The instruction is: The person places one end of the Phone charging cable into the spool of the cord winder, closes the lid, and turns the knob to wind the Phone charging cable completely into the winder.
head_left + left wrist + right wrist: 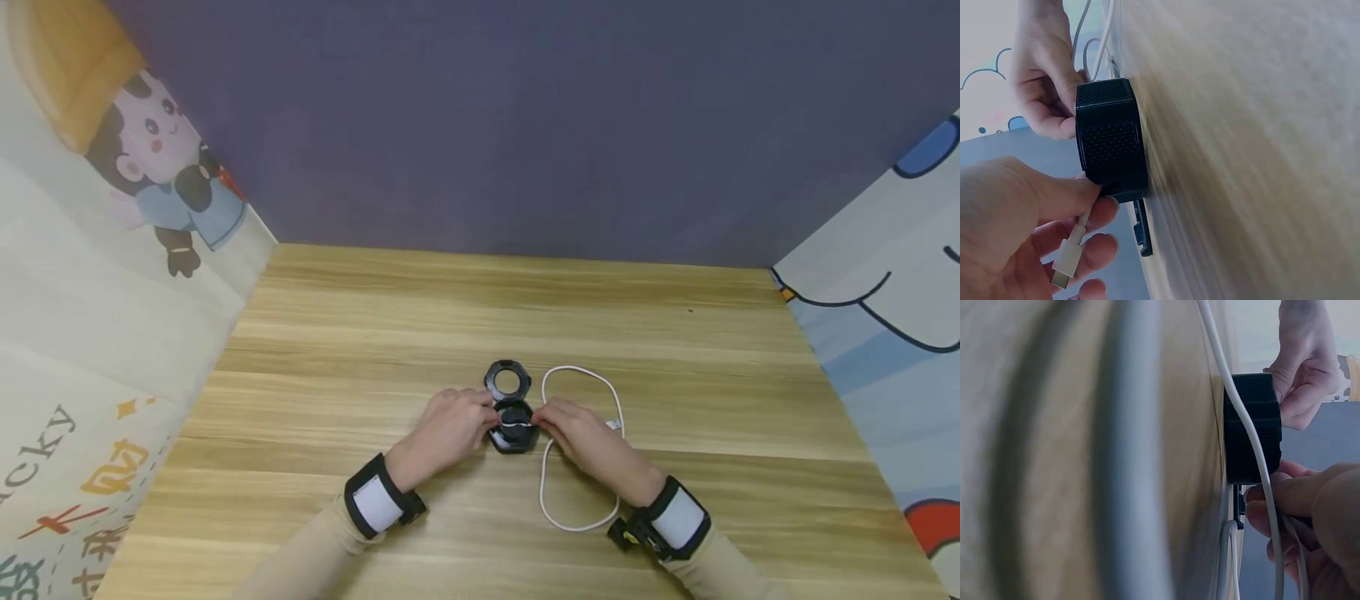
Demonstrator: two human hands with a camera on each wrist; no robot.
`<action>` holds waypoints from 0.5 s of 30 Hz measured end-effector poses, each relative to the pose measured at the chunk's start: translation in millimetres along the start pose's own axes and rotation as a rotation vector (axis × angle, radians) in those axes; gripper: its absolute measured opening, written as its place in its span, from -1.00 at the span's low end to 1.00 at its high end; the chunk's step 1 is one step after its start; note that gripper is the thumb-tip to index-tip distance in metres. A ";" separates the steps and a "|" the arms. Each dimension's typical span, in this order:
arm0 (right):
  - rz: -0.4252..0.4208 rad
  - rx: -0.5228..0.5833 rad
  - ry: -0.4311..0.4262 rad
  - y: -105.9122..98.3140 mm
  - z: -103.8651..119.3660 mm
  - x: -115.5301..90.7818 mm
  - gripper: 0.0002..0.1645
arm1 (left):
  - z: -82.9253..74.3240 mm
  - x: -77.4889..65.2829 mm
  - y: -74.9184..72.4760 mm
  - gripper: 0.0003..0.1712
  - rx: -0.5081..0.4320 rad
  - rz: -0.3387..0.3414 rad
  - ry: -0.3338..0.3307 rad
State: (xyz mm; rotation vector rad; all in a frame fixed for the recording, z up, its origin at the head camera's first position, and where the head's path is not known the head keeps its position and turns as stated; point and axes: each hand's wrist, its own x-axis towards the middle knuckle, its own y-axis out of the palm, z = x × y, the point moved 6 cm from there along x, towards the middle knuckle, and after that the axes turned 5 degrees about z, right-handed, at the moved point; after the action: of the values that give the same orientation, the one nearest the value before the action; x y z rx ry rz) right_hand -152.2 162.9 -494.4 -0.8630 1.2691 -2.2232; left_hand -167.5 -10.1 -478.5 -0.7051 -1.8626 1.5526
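Note:
A black hexagonal case [512, 447] lies on the table, its ring-shaped lid [491, 384] folded out behind it. Across the case's open top runs a short stretch of white cable [577, 530]. My left hand [450, 422] pinches the cable at the case's left side. In the left wrist view, the cable's USB-C plug [1067, 259] hangs past those fingers. On the opposite side, my right hand [585, 435] pinches the cable near the case's rim. From there the rest of the cable loops loosely around and under the right hand. The inside of the case is partly hidden by the fingers.
The wood-grain table [360, 333] extends on all sides of the case. A dark wall panel [510, 125] stands behind it, with printed cartoon sheets [60, 317] at the left and right. Cable loops lie on the tabletop to the right of the case.

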 end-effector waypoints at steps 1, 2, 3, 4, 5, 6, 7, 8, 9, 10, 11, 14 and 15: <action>0.002 0.002 0.002 -0.7 1.1 -0.2 -0.84 | -0.1 -0.5 0.1 -0.91 0.000 -0.001 0.002; 0.004 0.004 0.002 -1.4 2.3 -0.3 -0.83 | -0.3 -1.0 -0.1 -0.91 0.000 -0.001 0.003; 0.005 0.005 0.006 -2.0 3.3 -0.5 -0.83 | -0.4 -1.4 0.0 -0.91 -0.001 -0.001 0.005; 0.006 0.005 0.007 -2.6 4.5 -0.6 -0.83 | -0.6 -1.8 -0.1 -0.91 -0.001 -0.003 0.008; 0.007 0.006 0.009 -3.0 5.4 -0.6 -0.82 | -0.7 -2.4 -0.4 -0.91 -0.002 -0.004 0.010; 0.010 0.007 0.012 -3.3 6.1 -0.7 -0.81 | -0.8 -3.0 -0.5 -0.91 -0.002 -0.004 0.012; 0.012 0.008 0.018 -3.6 6.6 -0.6 -0.81 | -0.9 -3.6 -1.0 -0.90 -0.003 -0.007 0.015; 0.015 0.006 0.021 -3.8 7.4 -0.4 -0.82 | -0.8 -4.2 -1.1 -0.88 -0.003 -0.010 0.018; 0.019 0.007 0.025 -3.8 8.1 -0.2 -0.83 | -0.5 -4.9 -1.2 -0.85 -0.004 -0.013 0.017; 0.022 0.005 0.027 -3.5 8.8 0.2 -0.84 | -0.1 -5.5 -1.4 -0.82 -0.003 -0.017 0.016; 0.026 0.004 0.030 -3.3 9.5 0.5 -0.85 | 0.2 -6.2 -1.7 -0.79 -0.001 -0.020 0.014; 0.036 0.005 0.036 -3.0 12.1 1.6 -0.88 | 0.8 -8.0 -2.9 -0.73 0.007 -0.028 0.008; 0.037 0.006 0.037 -3.1 13.0 1.7 -0.88 | 0.7 -8.6 -3.5 -0.73 0.009 -0.030 0.006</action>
State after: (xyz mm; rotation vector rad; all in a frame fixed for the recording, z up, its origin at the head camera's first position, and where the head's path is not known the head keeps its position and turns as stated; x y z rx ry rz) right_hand -144.5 155.5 -486.2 -0.7930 1.2839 -2.2230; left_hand -162.3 -17.5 -476.2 -0.6740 -1.8522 1.5379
